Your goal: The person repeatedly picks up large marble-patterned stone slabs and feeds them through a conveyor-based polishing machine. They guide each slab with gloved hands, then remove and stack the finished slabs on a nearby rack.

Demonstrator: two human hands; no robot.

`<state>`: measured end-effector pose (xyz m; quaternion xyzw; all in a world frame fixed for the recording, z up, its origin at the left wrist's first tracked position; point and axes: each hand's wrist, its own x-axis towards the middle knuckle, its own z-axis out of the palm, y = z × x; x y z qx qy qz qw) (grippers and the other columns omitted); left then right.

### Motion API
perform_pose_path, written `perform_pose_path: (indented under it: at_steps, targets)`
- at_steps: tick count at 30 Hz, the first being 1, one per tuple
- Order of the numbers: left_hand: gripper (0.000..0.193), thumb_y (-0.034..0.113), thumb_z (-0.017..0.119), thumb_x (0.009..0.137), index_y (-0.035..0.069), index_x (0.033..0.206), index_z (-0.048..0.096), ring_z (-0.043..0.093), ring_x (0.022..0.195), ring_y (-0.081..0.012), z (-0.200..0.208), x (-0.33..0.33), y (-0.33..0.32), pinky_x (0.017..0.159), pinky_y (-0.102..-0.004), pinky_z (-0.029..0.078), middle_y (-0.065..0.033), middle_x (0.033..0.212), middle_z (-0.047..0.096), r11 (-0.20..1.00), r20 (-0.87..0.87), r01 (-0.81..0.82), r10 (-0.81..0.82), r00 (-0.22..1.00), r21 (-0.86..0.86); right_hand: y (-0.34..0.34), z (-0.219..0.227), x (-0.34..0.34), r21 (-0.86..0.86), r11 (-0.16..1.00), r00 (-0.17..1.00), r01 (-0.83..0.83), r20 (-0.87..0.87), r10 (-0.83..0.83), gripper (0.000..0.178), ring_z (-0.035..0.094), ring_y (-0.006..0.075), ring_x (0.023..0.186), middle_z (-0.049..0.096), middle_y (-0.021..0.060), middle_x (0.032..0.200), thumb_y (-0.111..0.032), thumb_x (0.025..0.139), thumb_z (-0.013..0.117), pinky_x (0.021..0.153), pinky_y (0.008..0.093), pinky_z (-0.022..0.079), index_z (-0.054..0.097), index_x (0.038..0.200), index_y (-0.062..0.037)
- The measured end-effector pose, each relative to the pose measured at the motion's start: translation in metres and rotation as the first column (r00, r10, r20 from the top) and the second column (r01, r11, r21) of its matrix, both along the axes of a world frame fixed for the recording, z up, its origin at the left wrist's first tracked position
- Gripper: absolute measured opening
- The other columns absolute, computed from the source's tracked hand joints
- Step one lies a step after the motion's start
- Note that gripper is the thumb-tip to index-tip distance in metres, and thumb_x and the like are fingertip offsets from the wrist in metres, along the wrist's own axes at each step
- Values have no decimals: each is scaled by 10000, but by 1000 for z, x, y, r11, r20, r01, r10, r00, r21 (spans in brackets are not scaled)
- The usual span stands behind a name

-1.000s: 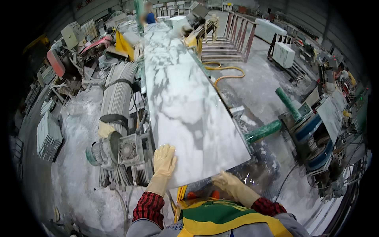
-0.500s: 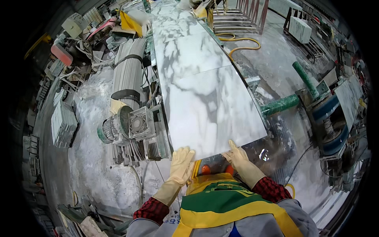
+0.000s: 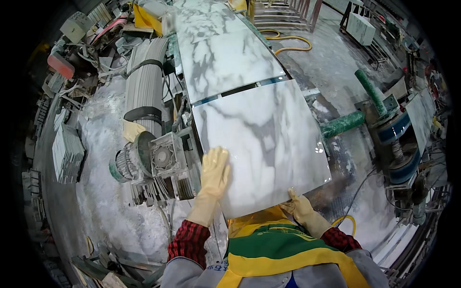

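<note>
A white marble slab (image 3: pixel 261 153) with grey veining lies in front of me, its near edge close to my apron (image 3: pixel 273 247). My left hand (image 3: pixel 213 177), in a cream rubber glove, rests with fingers stretched out along the slab's left edge. At the near edge, right of the middle, my gloved right hand (image 3: pixel 302 212) grips the slab, thumb on top and the other fingers partly hidden beneath. Beyond a narrow gap lies a second veined slab (image 3: pixel 223 62) on the same long bench; dark and blue strips show in the gap.
Left of the bench stand a dusty motor (image 3: pixel 126 165) and a strapped bundle of grey strips (image 3: pixel 144 86). Stacked slabs (image 3: pixel 68 154) sit farther left. To the right are a green post (image 3: pixel 343 125), a blue roller machine (image 3: pixel 401 144) and a yellow hose (image 3: pixel 294 49).
The near slab has slid toward me, and a gap has opened between it and the far slab. My left hand has moved forward along its left edge; my right hand has come back with it.
</note>
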<state>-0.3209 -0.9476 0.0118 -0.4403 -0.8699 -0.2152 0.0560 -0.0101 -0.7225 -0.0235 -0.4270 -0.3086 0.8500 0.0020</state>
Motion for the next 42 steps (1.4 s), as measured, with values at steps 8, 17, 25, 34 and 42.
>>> perform_pose_path:
  at_steps: [8, 17, 25, 34, 42]
  targets:
    - [520, 244, 672, 1058, 58, 1539, 604, 510, 1481, -476, 0, -152, 62, 1289, -576, 339, -252, 1607, 569, 990, -231, -29, 60, 971, 137, 1, -29, 9, 82, 990, 982, -113, 162, 99, 574, 773, 332, 1036, 765, 239, 1173, -445, 1105, 725, 921, 436, 651, 699, 1216, 117]
    - [684, 524, 613, 1088, 72, 1600, 573, 588, 1442, -433, 88, -203, 168, 1214, -490, 467, -263, 1589, 601, 966, 452, 116, 2, 892, -232, -18, 8, 2, 70, 997, 992, 33, 118, -41, 642, 717, 360, 1241, 730, 234, 1347, -458, 1099, 732, 1061, 490, 582, 651, 1378, 115]
    - [910, 792, 597, 984, 33, 1477, 687, 668, 1340, -467, 78, -225, 152, 1162, -506, 504, -300, 1436, 703, 925, 309, -46, 173, 935, -377, -21, -53, -11, 33, 998, 998, -50, 42, 49, 676, 747, 362, 1183, 765, 247, 1312, -420, 1046, 800, 1057, 440, 604, 593, 1555, -27]
    - [513, 444, 858, 954, -34, 922, 676, 576, 713, -208, 224, -116, 153, 698, -411, 482, -92, 769, 635, 994, 199, -106, 109, 974, -25, 39, -17, 57, 646, 689, 908, -328, 14, 418, 715, 756, 337, 1067, 786, 197, 1263, -262, 1016, 792, 895, 430, 576, 487, 1632, -64]
    - [342, 287, 775, 1076, 3, 956, 626, 599, 696, -159, 223, -21, 242, 590, -340, 492, -75, 815, 647, 834, 367, -185, -22, 930, 519, 208, 80, 117, 380, 819, 895, 431, -295, -334, 512, 658, 201, 1102, 745, 55, 1292, -270, 1023, 828, 961, 369, 526, 696, 1454, -28]
